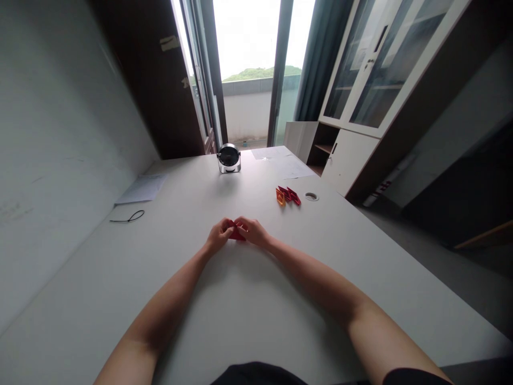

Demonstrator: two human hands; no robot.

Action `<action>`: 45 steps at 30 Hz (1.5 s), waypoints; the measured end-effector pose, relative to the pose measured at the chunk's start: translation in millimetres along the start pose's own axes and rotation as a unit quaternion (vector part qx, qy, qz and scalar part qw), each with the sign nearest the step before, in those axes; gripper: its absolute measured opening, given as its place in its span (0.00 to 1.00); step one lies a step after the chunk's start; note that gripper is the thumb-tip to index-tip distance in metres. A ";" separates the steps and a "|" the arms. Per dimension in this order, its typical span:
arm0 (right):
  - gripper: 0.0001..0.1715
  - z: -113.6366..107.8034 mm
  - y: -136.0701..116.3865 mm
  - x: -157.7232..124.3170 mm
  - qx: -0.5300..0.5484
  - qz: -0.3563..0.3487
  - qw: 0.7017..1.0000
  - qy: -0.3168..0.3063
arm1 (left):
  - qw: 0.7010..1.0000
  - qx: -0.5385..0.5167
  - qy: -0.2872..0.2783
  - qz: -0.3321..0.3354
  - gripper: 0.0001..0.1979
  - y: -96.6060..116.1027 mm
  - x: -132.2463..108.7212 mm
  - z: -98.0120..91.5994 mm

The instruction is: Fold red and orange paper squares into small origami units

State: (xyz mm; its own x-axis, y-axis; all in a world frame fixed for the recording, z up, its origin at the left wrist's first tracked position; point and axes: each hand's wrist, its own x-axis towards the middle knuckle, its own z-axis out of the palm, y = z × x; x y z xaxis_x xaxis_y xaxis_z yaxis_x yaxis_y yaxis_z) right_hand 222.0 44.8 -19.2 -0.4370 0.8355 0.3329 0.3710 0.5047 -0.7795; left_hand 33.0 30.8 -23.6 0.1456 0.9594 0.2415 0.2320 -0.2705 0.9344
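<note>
A small piece of red folded paper [236, 234] stands on the white table between my two hands. My left hand [219, 233] is closed on its left side, with the thumb pressed against the front. On the other side my right hand [251, 231] pinches the paper near its top edge. The fingers cover much of the sheet, so its full shape is hidden. Farther off to the right lie several folded paper pieces, red ones [294, 196] beside an orange one [280, 198].
A cable hole [311, 197] sits right of the folded pieces. At the far side stands a small round black-and-silver device [229, 158]. Paper sheets lie at the back right [292, 167] and left [142, 189], with a looped black cord [130, 217] near the wall.
</note>
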 end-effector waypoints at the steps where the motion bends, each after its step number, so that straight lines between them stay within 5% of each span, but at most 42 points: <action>1: 0.13 1.0 0.8 0.2 0.018 0.011 1.000 -0.008 | 1.000 0.001 -0.001 0.002 0.06 0.1 -0.3 0.2; 9: 0.10 3.6 2.4 1.2 0.042 0.043 0.998 -0.028 | 0.999 0.029 -0.008 0.010 0.07 -1.6 -0.9 -0.5; 22: 0.07 -0.6 -1.8 1.9 -0.005 0.025 0.998 0.065 | 0.997 0.061 0.045 0.026 0.07 4.8 -0.5 -0.8; 36: 0.12 -1.6 -2.8 3.4 0.004 0.039 0.994 0.099 | 0.997 0.008 -0.067 0.026 0.16 4.1 -2.2 -0.9; 45: 0.07 6.6 4.2 3.9 0.205 0.053 0.976 0.051 | 0.992 -0.099 -0.075 -0.003 0.19 -1.0 3.2 -2.1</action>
State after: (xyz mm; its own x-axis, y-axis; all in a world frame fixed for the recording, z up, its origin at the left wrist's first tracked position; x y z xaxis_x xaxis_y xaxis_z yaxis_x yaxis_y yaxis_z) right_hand 216.5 48.8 -24.7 -0.3229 0.9063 0.2726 0.0422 0.3016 -0.9525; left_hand 31.2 34.3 -23.3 0.2895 0.9343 0.2080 0.0411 -0.2292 0.9725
